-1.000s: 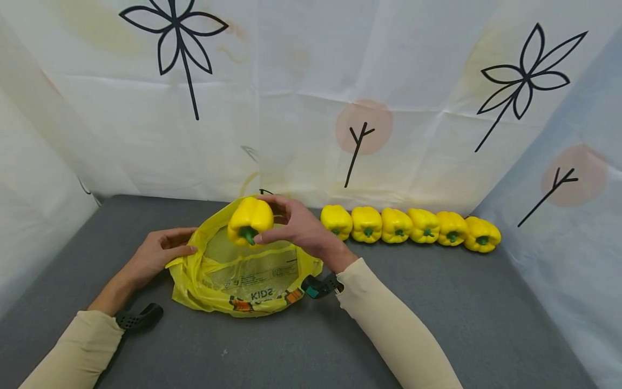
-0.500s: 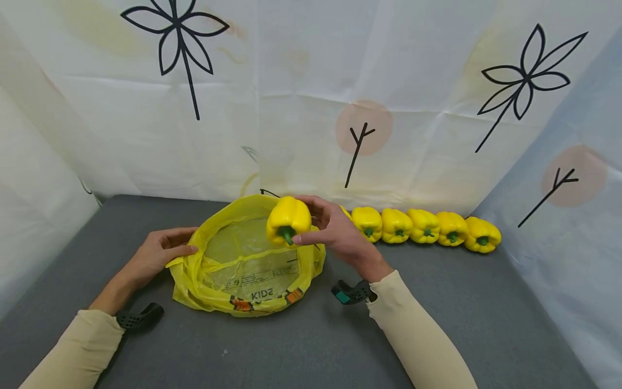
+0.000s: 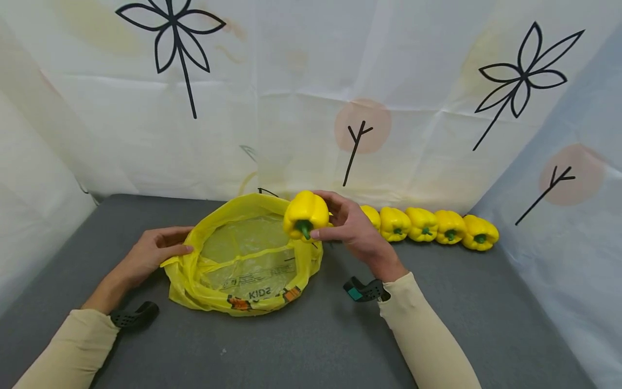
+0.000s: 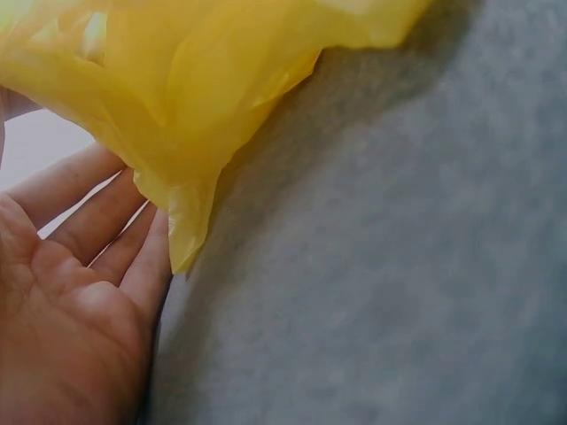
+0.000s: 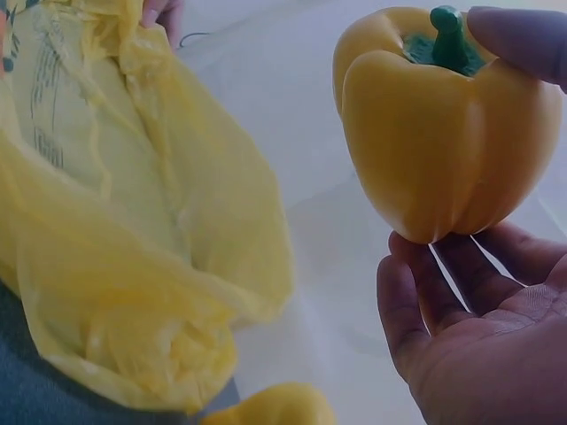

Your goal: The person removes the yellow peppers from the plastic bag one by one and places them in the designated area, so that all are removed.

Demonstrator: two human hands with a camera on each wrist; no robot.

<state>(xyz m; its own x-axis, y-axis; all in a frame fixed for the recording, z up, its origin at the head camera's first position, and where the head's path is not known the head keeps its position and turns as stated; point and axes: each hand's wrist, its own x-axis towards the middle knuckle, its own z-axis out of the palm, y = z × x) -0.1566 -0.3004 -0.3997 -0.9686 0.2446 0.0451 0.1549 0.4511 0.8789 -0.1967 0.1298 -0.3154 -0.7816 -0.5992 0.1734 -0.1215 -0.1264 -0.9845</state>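
Observation:
A yellow bell pepper [image 3: 306, 210] with a green stem is held up between the thumb and fingertips of my right hand [image 3: 357, 229], above the right rim of a yellow plastic bag [image 3: 194, 289]. In the right wrist view the thumb presses the pepper [image 5: 443, 133] near its stem and the fingertips support its base. The bag lies on its base with its mouth wide and its see-through inner wall showing print. My left hand [image 3: 150, 256] pinches the bag's left rim. In the left wrist view a bag corner [image 4: 190, 204] hangs beside the fingers.
Several yellow bell peppers [image 3: 423, 224] stand in a row along the back of the grey table [image 3: 272, 351], right of the bag. My right hand hides the row's left end. A white patterned cloth [image 3: 301, 70] hangs behind the table.
My right hand has carried the pepper from over the bag's mouth rightward to its right rim. My left hand keeps its hold on the bag.

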